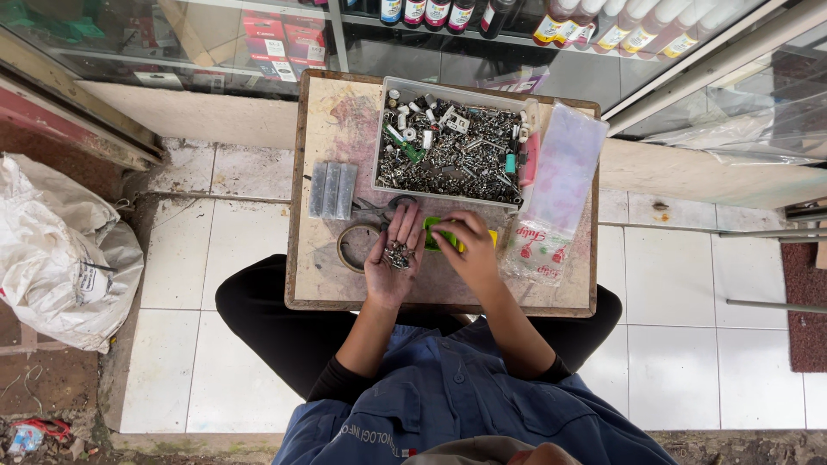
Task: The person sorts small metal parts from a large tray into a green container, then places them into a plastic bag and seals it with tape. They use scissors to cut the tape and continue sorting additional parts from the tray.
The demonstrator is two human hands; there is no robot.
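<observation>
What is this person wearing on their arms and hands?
Both hands are bare: no gloves on the left hand or the right hand, and no rings or watch that I can make out. The forearms are bare too. Black sleeves are pushed up towards the elbows, under a blue work jacket with pale lettering near its lower edge.

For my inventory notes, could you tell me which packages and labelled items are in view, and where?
Plastic bag: board's right edge, clear, red print low down.
Bottles: case shelf, top right, yellow-red labels.
Red boxes: behind glass, top left.
White sack: floor, far left, small dark label.
</observation>
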